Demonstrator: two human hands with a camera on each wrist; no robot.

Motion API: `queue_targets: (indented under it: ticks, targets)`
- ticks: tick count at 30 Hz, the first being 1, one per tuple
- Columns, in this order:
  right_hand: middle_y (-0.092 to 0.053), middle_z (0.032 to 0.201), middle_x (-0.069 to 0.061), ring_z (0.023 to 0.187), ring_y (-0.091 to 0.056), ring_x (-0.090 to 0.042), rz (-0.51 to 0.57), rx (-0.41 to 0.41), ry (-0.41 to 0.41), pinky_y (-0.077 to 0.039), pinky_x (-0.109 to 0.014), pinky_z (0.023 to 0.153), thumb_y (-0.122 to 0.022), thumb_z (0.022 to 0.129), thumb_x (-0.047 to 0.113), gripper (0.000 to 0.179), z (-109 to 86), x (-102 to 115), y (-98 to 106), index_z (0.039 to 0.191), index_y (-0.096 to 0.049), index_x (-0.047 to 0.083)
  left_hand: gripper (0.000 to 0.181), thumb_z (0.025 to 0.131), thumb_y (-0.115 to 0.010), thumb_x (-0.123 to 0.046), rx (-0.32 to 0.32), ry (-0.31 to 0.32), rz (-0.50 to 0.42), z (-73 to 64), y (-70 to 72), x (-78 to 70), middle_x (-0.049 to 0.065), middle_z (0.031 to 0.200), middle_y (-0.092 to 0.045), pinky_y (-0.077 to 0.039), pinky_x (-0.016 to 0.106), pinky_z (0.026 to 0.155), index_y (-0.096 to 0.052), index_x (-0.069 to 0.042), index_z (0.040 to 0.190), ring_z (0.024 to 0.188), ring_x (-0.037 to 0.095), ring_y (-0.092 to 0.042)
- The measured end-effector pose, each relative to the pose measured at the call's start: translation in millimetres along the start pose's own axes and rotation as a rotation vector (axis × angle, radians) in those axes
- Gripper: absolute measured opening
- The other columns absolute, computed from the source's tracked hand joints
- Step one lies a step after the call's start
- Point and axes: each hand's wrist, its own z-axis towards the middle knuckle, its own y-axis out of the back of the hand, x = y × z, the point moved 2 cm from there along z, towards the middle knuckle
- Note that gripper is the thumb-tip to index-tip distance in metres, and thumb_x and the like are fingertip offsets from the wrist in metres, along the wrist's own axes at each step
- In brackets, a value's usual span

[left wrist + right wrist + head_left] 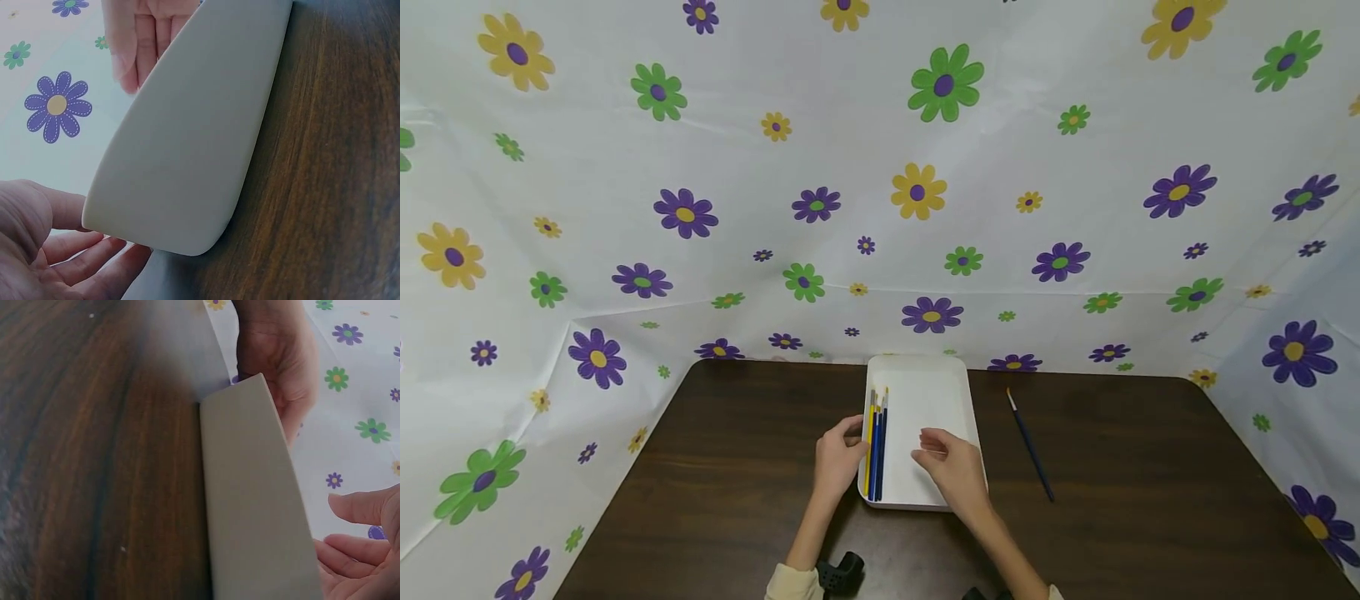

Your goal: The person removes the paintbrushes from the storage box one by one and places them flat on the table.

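Observation:
A white rectangular tray (pixel 930 392) lies on the dark table. Along its left side several slim paintbrushes (pixel 876 454), yellow- and blue-handled, lie side by side, bristles pointing away. My left hand (pixel 837 460) is at the tray's left rim, thumb and fingers apart and touching the edge beside the brushes. The left wrist view shows its fingers (pixel 94 265) along the tray's outer side. Over the tray's right half hovers my right hand (pixel 955 469), fingers loosely bent, nothing between them. One blue-handled paintbrush (pixel 1030 446) lies on the table right of the tray.
The brown wooden table (pixel 737 467) extends to both sides of the tray. Behind and beside it hangs a white sheet (pixel 850 158) printed with flowers. A black wrist device (pixel 841 573) sits at my left cuff.

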Motion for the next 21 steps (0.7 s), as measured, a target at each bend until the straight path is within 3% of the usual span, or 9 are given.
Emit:
queue_targets:
  ticks: [8, 15, 21]
  targets:
    - [-0.073, 0.109, -0.029, 0.096, -0.074, -0.038, 0.004, 0.024, -0.009, -0.061, -0.039, 0.079, -0.081, 0.082, -0.004, 0.035, -2.5, -3.9, -11.6, 0.113, -0.071, -0.015, 0.038, 0.085, -0.071, 0.005, 0.022, -0.007, 0.008, 2.1, 0.3, 4.6, 0.023, 0.118, -0.072, -0.060, 0.048, 0.079, -0.071, 0.006, 0.123, 0.092, 0.031, -0.074]
    - [-0.072, 0.111, -0.030, 0.101, -0.073, -0.041, -0.013, 0.029, 0.034, -0.059, -0.040, 0.084, -0.080, 0.080, -0.008, 0.035, -0.3, -6.0, -24.6, 0.113, -0.070, -0.016, 0.039, 0.084, -0.071, 0.005, 0.021, -0.023, -0.009, 1.2, 0.7, 5.5, 0.024, 0.117, -0.072, -0.060, 0.048, 0.079, -0.071, 0.007, 0.122, 0.091, 0.032, -0.074]
    - [-0.072, 0.108, -0.029, 0.099, -0.073, -0.040, -0.029, 0.031, 0.046, -0.059, -0.040, 0.084, -0.080, 0.080, -0.009, 0.034, 1.4, -4.1, -33.0, 0.113, -0.071, -0.015, 0.037, 0.081, -0.069, 0.005, -0.003, -0.075, 0.001, -0.2, 2.6, 2.9, 0.025, 0.113, -0.073, -0.060, 0.044, 0.073, -0.071, 0.009, 0.118, 0.086, 0.030, -0.075]
